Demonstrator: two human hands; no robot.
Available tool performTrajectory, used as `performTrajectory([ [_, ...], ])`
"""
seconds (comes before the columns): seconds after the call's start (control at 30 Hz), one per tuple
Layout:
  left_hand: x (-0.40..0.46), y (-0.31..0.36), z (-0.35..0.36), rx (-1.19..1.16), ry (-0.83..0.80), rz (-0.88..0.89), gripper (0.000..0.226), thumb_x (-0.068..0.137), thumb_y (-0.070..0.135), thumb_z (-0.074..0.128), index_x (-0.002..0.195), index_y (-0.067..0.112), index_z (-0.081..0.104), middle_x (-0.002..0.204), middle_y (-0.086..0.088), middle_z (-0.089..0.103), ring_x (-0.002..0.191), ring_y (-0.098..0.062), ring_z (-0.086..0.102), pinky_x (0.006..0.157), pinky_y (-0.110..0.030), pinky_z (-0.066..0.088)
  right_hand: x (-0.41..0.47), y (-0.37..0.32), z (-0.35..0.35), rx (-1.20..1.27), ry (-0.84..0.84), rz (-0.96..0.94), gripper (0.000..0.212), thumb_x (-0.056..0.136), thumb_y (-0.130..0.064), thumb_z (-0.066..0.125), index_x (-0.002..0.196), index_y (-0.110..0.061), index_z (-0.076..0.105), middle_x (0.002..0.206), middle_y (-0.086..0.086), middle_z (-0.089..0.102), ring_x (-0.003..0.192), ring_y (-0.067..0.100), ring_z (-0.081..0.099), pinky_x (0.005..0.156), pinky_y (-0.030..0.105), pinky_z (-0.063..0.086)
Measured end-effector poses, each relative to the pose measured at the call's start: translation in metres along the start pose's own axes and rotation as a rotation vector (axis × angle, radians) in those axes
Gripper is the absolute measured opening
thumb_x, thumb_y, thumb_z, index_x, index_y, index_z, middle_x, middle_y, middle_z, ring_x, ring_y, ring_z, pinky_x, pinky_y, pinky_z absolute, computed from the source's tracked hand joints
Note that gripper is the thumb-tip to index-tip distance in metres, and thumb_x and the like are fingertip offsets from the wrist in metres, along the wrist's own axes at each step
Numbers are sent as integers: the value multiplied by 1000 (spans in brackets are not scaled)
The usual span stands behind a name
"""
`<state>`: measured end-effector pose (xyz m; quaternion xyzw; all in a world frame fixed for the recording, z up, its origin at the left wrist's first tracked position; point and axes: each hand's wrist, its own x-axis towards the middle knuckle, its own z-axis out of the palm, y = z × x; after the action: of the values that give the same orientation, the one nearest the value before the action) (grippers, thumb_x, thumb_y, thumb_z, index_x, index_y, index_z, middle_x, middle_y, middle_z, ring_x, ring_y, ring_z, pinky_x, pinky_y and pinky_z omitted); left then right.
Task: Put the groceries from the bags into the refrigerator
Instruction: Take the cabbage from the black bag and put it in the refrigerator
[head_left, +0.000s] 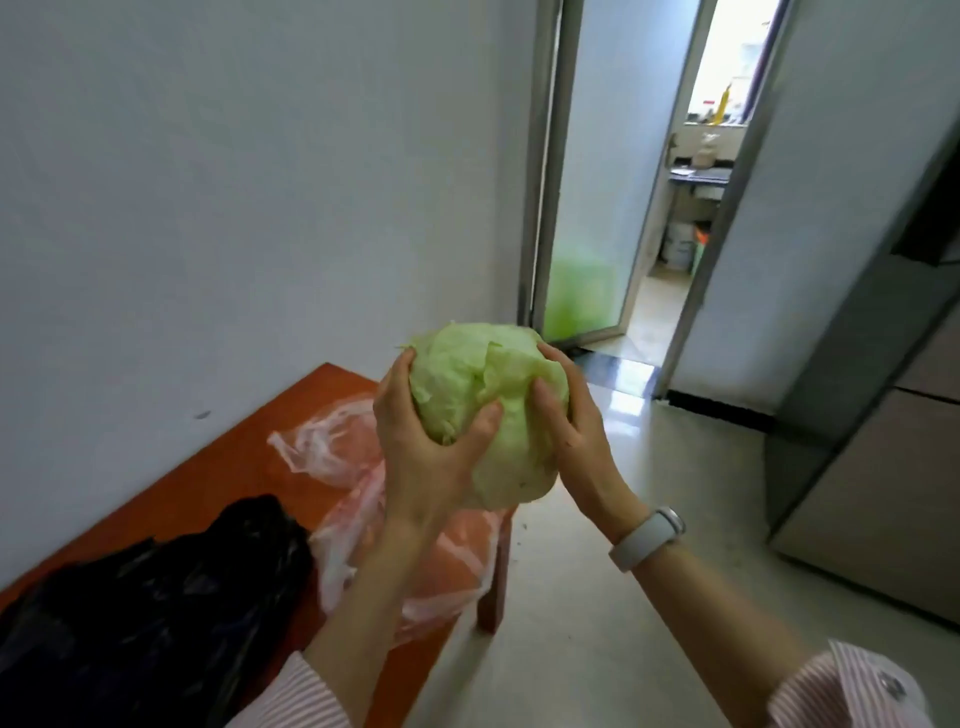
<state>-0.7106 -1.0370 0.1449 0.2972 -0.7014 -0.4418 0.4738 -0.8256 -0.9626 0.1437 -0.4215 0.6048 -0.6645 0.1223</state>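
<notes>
Hands grip a round pale-green cabbage (488, 410) in the air beside the reddish wooden table (208, 467): left hand (421, 441) and right hand (566, 415) curl around its sides. Crumpled black plastic bag (156, 597) hides its contents; grey refrigerator (872, 467) is cut off at right.

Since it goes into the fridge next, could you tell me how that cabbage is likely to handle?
Probably heavy and firm: both the left hand and right hand cup the cabbage. Being round, it may roll if set down. Its loose outer leaves could tear.
</notes>
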Motion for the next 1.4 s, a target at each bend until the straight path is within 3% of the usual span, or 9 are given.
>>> performTrajectory([
  [0.23,-52,88,216,-150,-320,112,101,49,66,58,139,29,30,138,-3,33,126,-18,36,106,-39,35,-30,-6,-240,-155,374,-11,58,75,-60,45,126,-33,43,133,1,48,122,14,47,104,44,40],
  [0.43,-111,165,410,-376,-622,130,96,52,66,60,137,34,28,136,1,38,123,-16,42,104,-40,40,-61,-33,-449,-373,600,-51,61,73,-56,42,125,-24,43,129,7,48,119,16,46,104,29,39],
  [0.57,-138,214,503,-441,-707,192,100,51,67,54,139,29,25,137,1,34,118,-9,38,94,-16,37,-68,-49,-551,-475,671,-84,62,76,-55,43,128,-22,43,131,9,47,121,16,46,105,36,38],
  [0.77,-135,265,620,-530,-796,320,96,54,62,60,138,26,29,138,-3,35,125,-14,39,107,-40,36,-53,-59,-659,-529,752,-173,59,77,-49,48,129,-22,39,131,4,45,115,-1,45,97,10,36],
  [0.83,-131,277,660,-572,-818,346,96,54,62,60,138,28,29,138,-1,35,124,-11,39,105,-31,38,-40,-55,-693,-554,776,-206,56,77,-49,48,127,-25,38,129,1,44,112,-10,43,92,3,33],
  [0.93,-119,292,724,-633,-818,365,98,50,63,58,138,28,29,135,3,32,117,-5,37,88,0,32,-8,-46,-750,-590,802,-243,60,73,-52,47,126,-27,38,129,0,44,110,-14,44,89,2,35],
  [1.07,-84,320,820,-680,-819,365,98,50,64,58,138,33,29,135,2,32,122,-12,39,92,-22,36,55,-37,-833,-621,810,-242,67,72,-56,47,131,-25,39,137,5,43,121,9,45,101,22,39],
  [1.2,-46,352,915,-678,-782,387,97,50,66,57,138,36,28,132,8,28,124,-14,37,94,-30,35,122,-26,-915,-623,834,-248,69,76,-59,43,136,-23,37,139,2,41,127,12,41,108,40,36],
  [1.4,-20,388,1033,-627,-805,420,98,48,65,58,138,38,27,139,4,29,125,-16,37,101,-40,39,181,-6,-1021,-545,909,-253,55,83,-56,34,132,-32,35,141,-4,37,126,3,38,107,27,34],
])
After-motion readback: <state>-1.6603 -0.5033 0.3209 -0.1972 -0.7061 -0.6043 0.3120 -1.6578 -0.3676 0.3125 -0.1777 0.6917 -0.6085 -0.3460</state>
